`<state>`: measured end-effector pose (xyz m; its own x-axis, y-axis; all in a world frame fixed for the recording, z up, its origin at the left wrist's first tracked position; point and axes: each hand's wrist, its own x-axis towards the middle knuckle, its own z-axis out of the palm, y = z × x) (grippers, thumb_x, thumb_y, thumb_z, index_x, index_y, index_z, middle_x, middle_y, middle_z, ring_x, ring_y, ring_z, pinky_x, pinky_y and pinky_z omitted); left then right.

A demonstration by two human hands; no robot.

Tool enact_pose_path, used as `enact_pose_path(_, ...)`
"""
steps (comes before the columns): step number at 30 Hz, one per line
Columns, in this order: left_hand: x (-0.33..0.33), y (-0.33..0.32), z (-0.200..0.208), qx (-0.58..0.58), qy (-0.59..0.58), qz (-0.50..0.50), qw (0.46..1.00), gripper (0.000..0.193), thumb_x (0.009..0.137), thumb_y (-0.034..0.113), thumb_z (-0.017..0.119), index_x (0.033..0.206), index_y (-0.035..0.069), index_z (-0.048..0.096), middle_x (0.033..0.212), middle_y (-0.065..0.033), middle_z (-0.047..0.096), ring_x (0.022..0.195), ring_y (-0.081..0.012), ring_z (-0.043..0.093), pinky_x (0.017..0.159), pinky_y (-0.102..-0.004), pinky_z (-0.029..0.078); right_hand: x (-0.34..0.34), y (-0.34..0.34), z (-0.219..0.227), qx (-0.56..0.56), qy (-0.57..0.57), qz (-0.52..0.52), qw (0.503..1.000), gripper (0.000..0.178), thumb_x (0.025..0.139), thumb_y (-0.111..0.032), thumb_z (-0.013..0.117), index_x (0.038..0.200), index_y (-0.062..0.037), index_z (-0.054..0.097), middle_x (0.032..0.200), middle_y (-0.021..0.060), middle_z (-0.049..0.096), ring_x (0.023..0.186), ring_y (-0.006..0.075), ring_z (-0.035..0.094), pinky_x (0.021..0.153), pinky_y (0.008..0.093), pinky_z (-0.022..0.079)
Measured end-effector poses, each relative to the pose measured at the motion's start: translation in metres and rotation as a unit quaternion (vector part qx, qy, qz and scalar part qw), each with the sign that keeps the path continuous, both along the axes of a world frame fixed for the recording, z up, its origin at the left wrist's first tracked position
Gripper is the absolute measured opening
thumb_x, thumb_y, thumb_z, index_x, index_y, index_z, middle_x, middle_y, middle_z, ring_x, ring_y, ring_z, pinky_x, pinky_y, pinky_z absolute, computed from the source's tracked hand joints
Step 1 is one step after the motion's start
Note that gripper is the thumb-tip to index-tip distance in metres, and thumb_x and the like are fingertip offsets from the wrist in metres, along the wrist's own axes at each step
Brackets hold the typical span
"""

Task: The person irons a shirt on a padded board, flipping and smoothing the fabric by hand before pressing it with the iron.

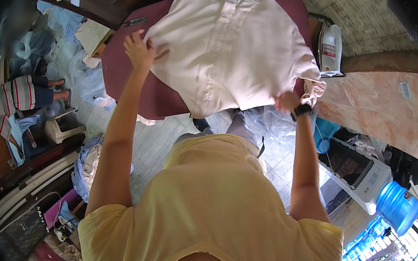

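matt cloth garment point(253, 52), glossy plastic bottle point(397, 208)

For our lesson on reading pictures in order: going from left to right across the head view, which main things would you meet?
A person in a striped top → the wearer's left hand → the pale pink shirt → the white iron → the big blue water jug.
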<state>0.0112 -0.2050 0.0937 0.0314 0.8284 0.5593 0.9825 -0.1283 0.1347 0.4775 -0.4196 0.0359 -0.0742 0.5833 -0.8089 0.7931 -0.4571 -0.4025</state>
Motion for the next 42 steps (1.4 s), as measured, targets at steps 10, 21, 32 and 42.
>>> enact_pose_path(10,0.097,-0.035,-0.044,-0.265,-0.119,-0.302,0.908,0.041,0.081,0.012,0.073,0.118,0.006,0.055,0.113,-0.0163,0.057,0.097,-0.0314,0.060,0.083,-0.0414,0.049,-0.006,-0.067,-0.105,0.225,0.227,-0.626,0.711,0.045,0.070,-0.014,0.067,0.112,-0.0070,0.054,0.095,0.0027,0.063,0.085,0.0185,0.059,0.075,0.0338,0.046)
enact_pose_path(21,-0.056,0.042,-0.071,-0.349,-0.251,0.001,0.903,0.043,0.085,0.033,0.072,0.114,0.004,0.057,0.100,-0.0132,0.061,0.100,-0.0317,0.058,0.091,-0.0424,0.044,-0.033,-0.091,-0.032,0.152,0.321,-0.592,0.723,0.047,0.085,-0.037,0.075,0.117,-0.0051,0.061,0.110,0.0039,0.066,0.099,0.0135,0.061,0.085,0.0307,0.047)
enact_pose_path(32,-0.037,0.035,0.023,-0.259,-0.679,-0.207,0.655,0.032,0.087,0.019,0.075,0.113,0.008,0.059,0.103,-0.0015,0.059,0.097,-0.0109,0.054,0.082,-0.0266,0.045,0.021,-0.001,0.107,0.404,0.450,-0.535,0.590,0.027,0.093,-0.012,0.061,0.116,0.0014,0.058,0.113,0.0120,0.064,0.102,0.0180,0.062,0.087,0.0316,0.051)
enact_pose_path(42,-0.060,0.027,0.347,0.030,-0.482,-0.371,0.793,0.034,0.089,0.011,0.068,0.121,0.002,0.061,0.105,-0.0050,0.067,0.096,-0.0140,0.063,0.088,-0.0276,0.050,0.121,0.115,0.435,0.659,0.380,-0.405,0.507,0.021,0.094,-0.008,0.052,0.107,0.0062,0.062,0.106,0.0145,0.065,0.100,0.0234,0.063,0.090,0.0347,0.052)
